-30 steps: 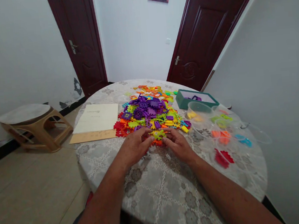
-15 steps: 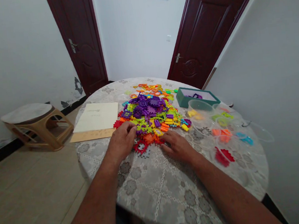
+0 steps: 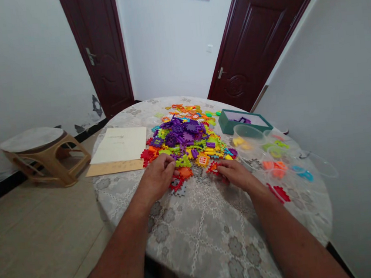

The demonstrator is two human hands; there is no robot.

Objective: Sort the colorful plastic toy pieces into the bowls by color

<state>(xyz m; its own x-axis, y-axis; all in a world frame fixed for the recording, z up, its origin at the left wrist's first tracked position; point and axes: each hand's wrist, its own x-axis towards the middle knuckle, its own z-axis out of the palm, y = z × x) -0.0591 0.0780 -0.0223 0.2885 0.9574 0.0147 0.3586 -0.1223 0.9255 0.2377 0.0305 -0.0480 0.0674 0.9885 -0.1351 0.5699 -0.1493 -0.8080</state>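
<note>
While the right hand (image 3: 236, 175) pinches a small red plastic piece with toothed edges (image 3: 212, 168) between thumb and fingers, the left hand (image 3: 158, 176) rests at the near left edge of a colourful heap of gear-edged plastic pieces (image 3: 187, 130), purple on top. The held red piece is just in front of the heap, near its right side; whether it touches the grey patterned tablecloth (image 3: 195, 238) cannot be told.

The left fingers curl beside a lime-green toothed plastic piece (image 3: 184, 162) and a flat orange toothed plastic piece (image 3: 185, 172). The fingertips are partly hidden, so it is unclear whether they clasp anything. A square yellow plastic piece with a pale grid (image 3: 202, 159) lies between the hands.

The step in hand seems to be separating single pieces from the near edge of the heap, with the right hand's piece apart from its neighbours. Any further move of that piece calls for a firm thumb pinch and care around the clear plastic bowls (image 3: 248, 130) to the right, while the left hand would need to avoid dragging the loose pieces beside it.
</note>
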